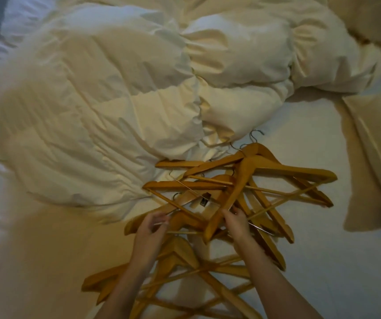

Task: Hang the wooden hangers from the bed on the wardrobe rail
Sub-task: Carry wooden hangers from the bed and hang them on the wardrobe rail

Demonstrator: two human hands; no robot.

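Both forearms bare, coming in from the bottom edge and angling up toward frame centre, roughly parallel. Left hand [149,229]: back of hand to camera, wrist slightly bent, fingers [161,218] curled in with thumb opposed, a pinch-type grip, though motion blur makes the actual contact hard to confirm. Right hand [236,223]: back of hand up, fingers flexed downward and mostly hidden, looks closed. Hands level, apart, not touching.

A single head-worn wide-angle camera looks steeply down, from close above, onto the white-sheeted bed [311,261] surface.
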